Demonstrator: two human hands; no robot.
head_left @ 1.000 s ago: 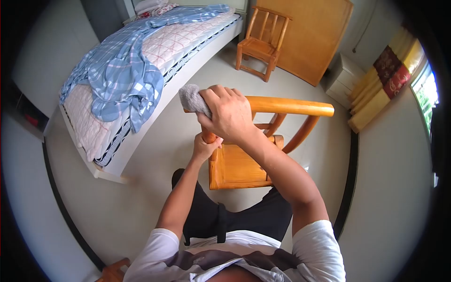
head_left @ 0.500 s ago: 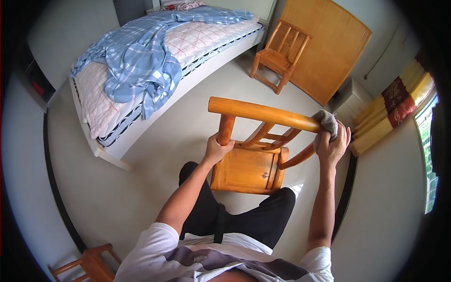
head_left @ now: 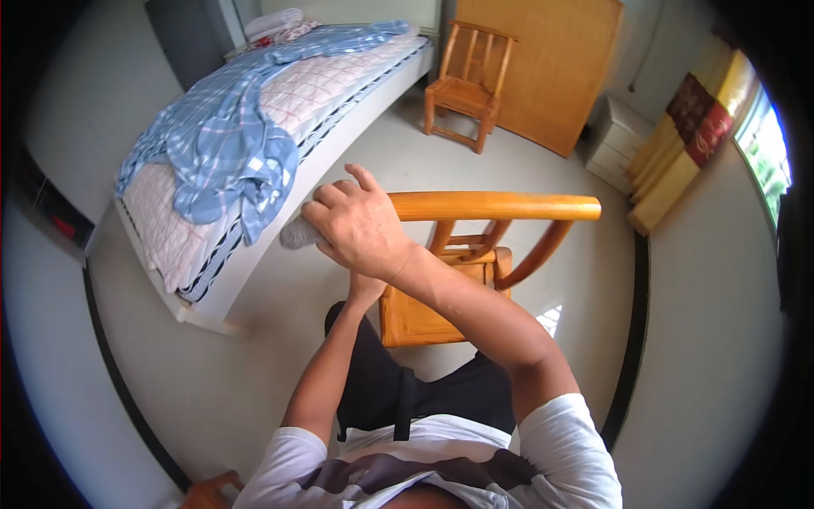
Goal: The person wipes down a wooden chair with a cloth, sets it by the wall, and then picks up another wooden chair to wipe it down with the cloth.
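Observation:
A wooden chair stands tilted before my knees, its top rail towards me and its seat below. My right hand is closed on a grey cloth at the left end of the top rail, its index finger raised. Under it, my left hand is beside the chair's left back post; its fingers are mostly hidden behind my right hand and wrist. The right end of the rail is uncovered.
A bed with a blue plaid blanket runs along the left. Beyond are a second wooden chair, a wooden panel, a white cabinet and a curtain. Another wooden piece shows at bottom left.
My right hand and the cloth went from the rail's left end to its right end, then back to the left. My left hand has stayed near the left post. The view has shifted slightly.

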